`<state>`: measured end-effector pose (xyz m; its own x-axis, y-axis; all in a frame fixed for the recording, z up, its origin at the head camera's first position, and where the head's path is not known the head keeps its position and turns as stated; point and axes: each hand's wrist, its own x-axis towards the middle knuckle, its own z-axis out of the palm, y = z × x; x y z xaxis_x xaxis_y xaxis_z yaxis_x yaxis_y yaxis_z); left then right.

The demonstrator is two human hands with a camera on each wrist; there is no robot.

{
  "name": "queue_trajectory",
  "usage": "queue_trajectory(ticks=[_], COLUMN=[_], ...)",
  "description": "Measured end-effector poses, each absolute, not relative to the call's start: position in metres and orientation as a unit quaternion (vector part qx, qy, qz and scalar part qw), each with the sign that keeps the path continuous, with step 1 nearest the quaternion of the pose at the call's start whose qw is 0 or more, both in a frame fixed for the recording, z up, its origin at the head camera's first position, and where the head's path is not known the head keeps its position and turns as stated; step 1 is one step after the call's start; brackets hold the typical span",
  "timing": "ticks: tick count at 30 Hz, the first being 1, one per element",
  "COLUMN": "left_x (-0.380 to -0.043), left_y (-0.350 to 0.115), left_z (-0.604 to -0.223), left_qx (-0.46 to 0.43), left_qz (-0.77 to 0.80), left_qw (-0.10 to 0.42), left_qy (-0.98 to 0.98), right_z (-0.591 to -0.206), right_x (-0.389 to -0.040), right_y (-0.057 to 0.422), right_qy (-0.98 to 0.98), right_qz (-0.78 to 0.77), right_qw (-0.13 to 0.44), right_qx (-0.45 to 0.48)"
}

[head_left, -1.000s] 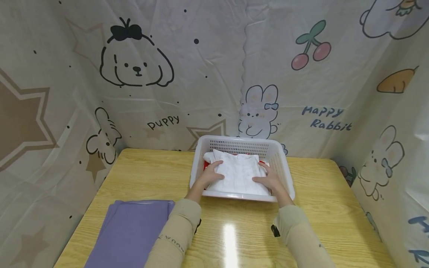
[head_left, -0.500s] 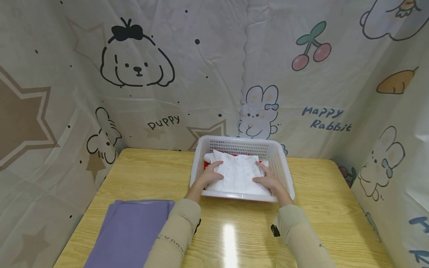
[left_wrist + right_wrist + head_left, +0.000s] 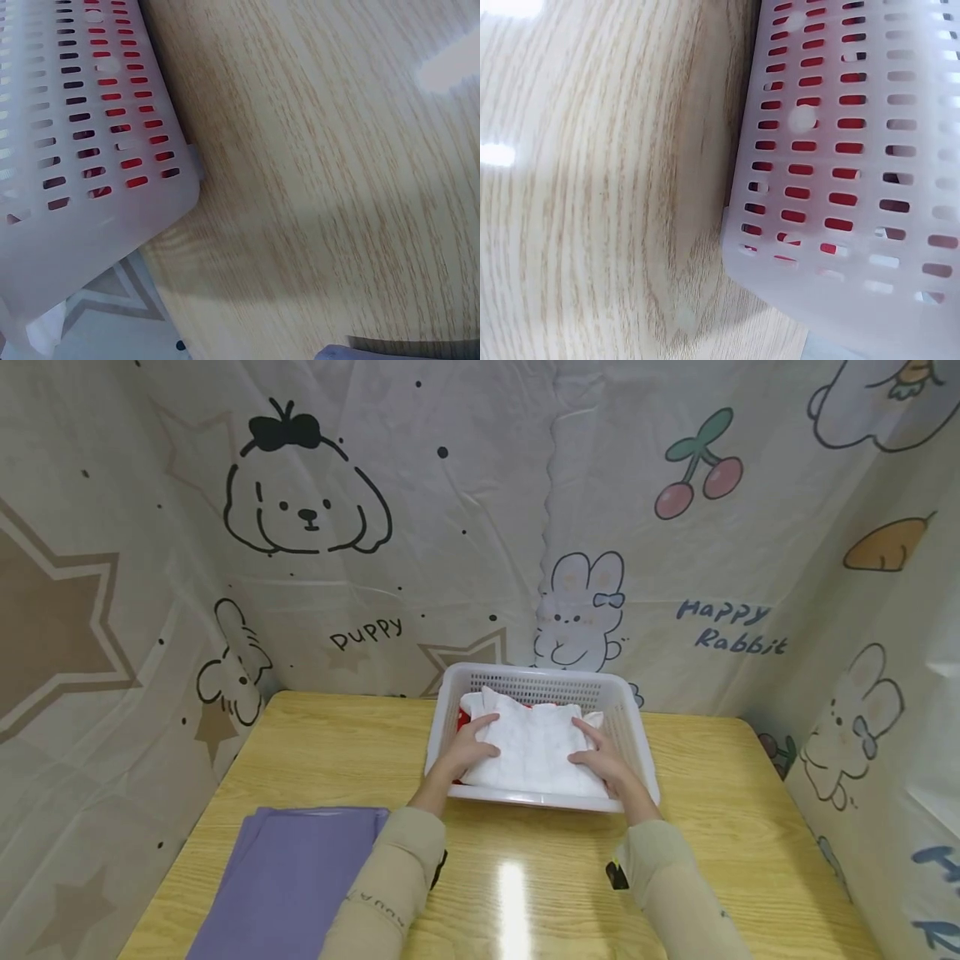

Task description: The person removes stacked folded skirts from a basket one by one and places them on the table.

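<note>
A folded white cloth (image 3: 532, 752) lies on top of the contents of a white plastic basket (image 3: 525, 797). Its left edge is in the grip of my left hand (image 3: 467, 752), with thumb and one finger showing over the cloth. My right hand (image 3: 609, 764) holds the opposite edge in the same way. The remaining fingers of both hands are hidden at the cloth's sides. Red fabric (image 3: 463, 720) with white spots shows beside the cloth at the left. Neither wrist view shows a hand, only the basket's slotted wall (image 3: 97, 150) with red behind it.
The basket stands near the back edge of a wooden table (image 3: 517, 877). A stack of flat purple sheets (image 3: 300, 877) lies at the front left. Printed curtain-like cloth (image 3: 465, 527) surrounds the table at the back and sides.
The white cloth's upper left corner has risen slightly, and a bit more red shows at its left. Both hands keep nearly the same place, with only slight shifts.
</note>
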<state>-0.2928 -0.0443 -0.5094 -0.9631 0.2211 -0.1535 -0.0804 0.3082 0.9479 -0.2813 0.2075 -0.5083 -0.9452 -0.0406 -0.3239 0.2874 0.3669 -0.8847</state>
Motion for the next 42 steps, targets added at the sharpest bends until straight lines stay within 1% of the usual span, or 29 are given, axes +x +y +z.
queue_trajectory(ticks=[3,10,15,22,23,30,36,42], left_x=[-0.293,-0.292,-0.287,-0.278,-0.276,-0.236,-0.22,-0.213], left_y=[-0.045,-0.047,-0.049,-0.052,-0.053,-0.061,-0.069,-0.077], left_z=[-0.507,-0.494,-0.481,-0.471,-0.47,-0.428,-0.431,-0.457], left_qx=[0.053,0.066,0.071,0.085,0.09,0.132,0.132,0.126], left_qz=[0.593,0.607,0.617,0.63,0.632,0.623,0.635,0.639], left_qw=[0.123,0.119,0.11,0.107,0.103,0.093,0.091,0.073], left_qy=[0.794,0.783,0.776,0.765,0.763,0.766,0.755,0.755], right_z=[-0.506,-0.499,-0.486,-0.467,-0.465,-0.454,-0.454,-0.455], right_x=[-0.281,-0.279,-0.277,-0.265,-0.263,-0.242,-0.224,-0.205], right_y=[0.21,0.217,0.219,0.218,0.218,0.213,0.206,0.199], right_qy=[0.807,0.777,0.764,0.752,0.751,0.747,0.723,0.721], right_qz=[-0.568,-0.615,-0.635,-0.651,-0.652,-0.657,-0.684,-0.687], right_qw=[0.144,0.132,0.114,0.104,0.102,0.097,0.087,0.071], right_qx=[0.073,0.03,-0.003,-0.012,-0.013,-0.018,-0.045,-0.061])
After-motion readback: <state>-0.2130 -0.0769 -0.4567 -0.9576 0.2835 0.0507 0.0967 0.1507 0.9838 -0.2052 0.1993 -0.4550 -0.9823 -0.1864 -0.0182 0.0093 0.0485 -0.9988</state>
